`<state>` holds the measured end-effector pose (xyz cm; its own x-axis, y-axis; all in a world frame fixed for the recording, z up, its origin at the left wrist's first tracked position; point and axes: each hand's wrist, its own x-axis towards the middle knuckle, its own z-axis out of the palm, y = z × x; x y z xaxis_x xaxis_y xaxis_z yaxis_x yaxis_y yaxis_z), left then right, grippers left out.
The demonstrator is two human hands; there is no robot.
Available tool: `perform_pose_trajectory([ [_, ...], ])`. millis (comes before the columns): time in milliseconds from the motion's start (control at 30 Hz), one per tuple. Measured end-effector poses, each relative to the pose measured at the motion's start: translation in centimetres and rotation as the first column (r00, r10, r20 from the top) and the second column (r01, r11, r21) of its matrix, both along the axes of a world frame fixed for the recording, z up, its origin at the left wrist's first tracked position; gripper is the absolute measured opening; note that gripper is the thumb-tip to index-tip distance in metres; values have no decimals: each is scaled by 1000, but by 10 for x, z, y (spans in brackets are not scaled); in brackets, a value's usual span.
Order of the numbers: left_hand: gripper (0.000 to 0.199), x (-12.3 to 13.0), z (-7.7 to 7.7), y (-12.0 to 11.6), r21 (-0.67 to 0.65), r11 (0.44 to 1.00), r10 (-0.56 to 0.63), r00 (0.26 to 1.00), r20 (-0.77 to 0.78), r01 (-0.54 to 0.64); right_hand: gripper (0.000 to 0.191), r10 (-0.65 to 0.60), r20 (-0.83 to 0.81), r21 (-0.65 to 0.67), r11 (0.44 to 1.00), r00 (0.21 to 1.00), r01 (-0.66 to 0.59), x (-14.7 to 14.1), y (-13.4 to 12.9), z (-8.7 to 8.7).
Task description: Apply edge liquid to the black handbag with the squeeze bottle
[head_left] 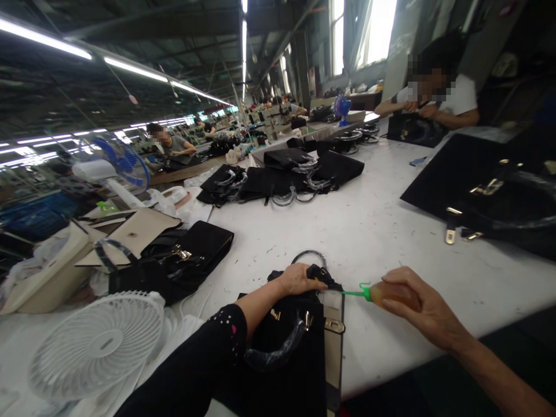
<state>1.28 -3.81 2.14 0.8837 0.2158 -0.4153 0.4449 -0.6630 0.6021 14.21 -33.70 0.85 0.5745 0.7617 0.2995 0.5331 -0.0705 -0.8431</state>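
A black handbag [282, 382] with gold fittings and plastic-wrapped handles lies in front of me at the table's near edge. My left hand [299, 280] is closed on dark material at the bag's upper end, its fingertips partly hidden. In my right hand [428, 310] is a squeeze bottle [395, 293] of amber liquid, held sideways with the fingers wrapped round it. Its thin green nozzle points left, and the tip is at the bag's edge close to my left fingertips. A gold clasp plate [334, 325] sits on the bag's right side below the nozzle.
A white fan [102, 341] stands at the near left. Beyond it lie a black bag [204, 249] and beige bag pieces [147, 229]. Several black bags [286, 174] are piled at the table's middle. Another bag [456, 179] is at right, where a co-worker [460, 98] sits.
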Motion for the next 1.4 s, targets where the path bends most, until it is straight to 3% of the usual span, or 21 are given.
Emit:
perform_pose_trajectory([
  [500,40,0,-2,1,-17,1000,5,1000,2,-5,22,170,163,-10,985,972,-171,4,3,20],
  [1400,41,0,-2,0,-30,999,-28,999,18,28,24,249,241,-42,968,938,-246,7,2,17],
])
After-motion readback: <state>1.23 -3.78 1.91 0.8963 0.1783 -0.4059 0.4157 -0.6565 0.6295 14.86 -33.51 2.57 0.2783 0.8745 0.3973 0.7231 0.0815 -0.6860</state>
